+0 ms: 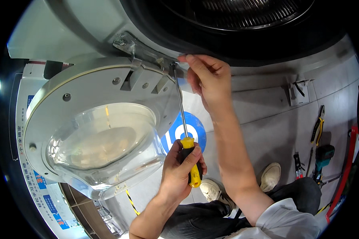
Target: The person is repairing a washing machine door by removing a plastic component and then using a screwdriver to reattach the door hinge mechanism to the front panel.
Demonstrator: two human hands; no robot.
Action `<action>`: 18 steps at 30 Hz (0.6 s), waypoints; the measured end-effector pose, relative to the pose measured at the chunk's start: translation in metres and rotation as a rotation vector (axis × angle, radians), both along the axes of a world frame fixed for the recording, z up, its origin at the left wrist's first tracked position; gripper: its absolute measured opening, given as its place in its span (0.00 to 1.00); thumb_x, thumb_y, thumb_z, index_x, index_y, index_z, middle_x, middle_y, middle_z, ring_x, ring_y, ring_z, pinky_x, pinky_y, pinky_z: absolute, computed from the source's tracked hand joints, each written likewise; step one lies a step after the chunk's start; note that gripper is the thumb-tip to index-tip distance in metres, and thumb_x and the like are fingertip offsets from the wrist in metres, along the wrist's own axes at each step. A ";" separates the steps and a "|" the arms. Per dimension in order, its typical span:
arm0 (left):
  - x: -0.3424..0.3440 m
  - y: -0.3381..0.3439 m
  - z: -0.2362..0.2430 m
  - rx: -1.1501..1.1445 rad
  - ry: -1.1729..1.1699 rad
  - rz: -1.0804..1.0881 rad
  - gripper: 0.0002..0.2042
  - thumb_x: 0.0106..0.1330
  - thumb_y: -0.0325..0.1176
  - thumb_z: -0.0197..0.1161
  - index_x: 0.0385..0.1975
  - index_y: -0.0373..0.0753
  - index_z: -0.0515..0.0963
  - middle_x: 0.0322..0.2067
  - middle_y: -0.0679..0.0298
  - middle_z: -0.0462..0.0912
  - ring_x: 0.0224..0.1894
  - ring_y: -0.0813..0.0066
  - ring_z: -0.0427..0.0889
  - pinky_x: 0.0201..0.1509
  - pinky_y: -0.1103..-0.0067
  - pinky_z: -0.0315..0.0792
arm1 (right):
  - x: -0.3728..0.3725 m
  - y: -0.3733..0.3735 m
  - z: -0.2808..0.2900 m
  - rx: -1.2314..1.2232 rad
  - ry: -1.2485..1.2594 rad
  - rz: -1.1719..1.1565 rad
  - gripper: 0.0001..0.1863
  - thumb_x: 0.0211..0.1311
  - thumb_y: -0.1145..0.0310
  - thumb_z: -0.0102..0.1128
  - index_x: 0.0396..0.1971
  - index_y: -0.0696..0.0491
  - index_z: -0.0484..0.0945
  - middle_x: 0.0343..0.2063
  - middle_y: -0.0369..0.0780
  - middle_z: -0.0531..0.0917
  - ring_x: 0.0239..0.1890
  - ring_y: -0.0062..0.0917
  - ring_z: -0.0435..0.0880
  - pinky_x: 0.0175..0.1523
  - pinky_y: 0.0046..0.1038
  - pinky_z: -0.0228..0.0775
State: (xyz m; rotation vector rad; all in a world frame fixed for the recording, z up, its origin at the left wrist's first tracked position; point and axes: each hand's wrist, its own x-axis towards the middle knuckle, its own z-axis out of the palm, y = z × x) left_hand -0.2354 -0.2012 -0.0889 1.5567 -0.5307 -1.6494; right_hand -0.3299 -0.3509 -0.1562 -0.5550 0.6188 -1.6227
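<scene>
My left hand (181, 169) is wrapped around the yellow and black handle of a screwdriver (183, 113), whose long shaft points up and away. Its tip reaches a metal hinge (141, 51) at the rim of a front-loading washing machine. My right hand (211, 79) is beside that tip, thumb and fingers pinched together at the hinge's right end; anything between them is too small to make out. From the hinge hangs the open round door (95, 75), a pale ring with screws in it and a clear glass bowl (107, 151) bulging toward me.
A black rubber door seal (235, 49) surrounds the metal drum (235, 14) at the top. On the tiled floor at right are yellow-handled pliers (318, 126), a red-handled tool (297, 165) and a green and black power tool (324, 155). A blue round floor sticker (199, 129) lies behind the screwdriver.
</scene>
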 end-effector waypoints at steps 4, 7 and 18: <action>-0.003 -0.002 -0.001 0.011 -0.037 -0.009 0.14 0.64 0.33 0.62 0.42 0.36 0.66 0.27 0.61 0.74 0.27 0.73 0.73 0.30 0.74 0.72 | -0.013 -0.004 0.001 -0.074 -0.034 -0.177 0.10 0.62 0.71 0.60 0.38 0.60 0.82 0.18 0.35 0.80 0.16 0.13 0.71 0.20 0.15 0.58; -0.006 -0.003 -0.002 0.003 -0.022 -0.018 0.13 0.64 0.33 0.62 0.41 0.36 0.66 0.27 0.61 0.74 0.27 0.73 0.73 0.30 0.73 0.72 | -0.026 -0.023 0.018 -0.229 0.073 -0.495 0.10 0.62 0.73 0.59 0.40 0.62 0.81 0.24 0.38 0.83 0.23 0.17 0.78 0.28 0.17 0.66; -0.008 -0.004 -0.003 0.015 0.007 -0.012 0.12 0.65 0.33 0.62 0.40 0.37 0.67 0.26 0.62 0.73 0.27 0.73 0.73 0.30 0.73 0.72 | -0.047 -0.041 0.030 -0.326 0.818 0.095 0.20 0.64 0.54 0.52 0.30 0.58 0.79 0.18 0.44 0.78 0.23 0.31 0.78 0.34 0.33 0.68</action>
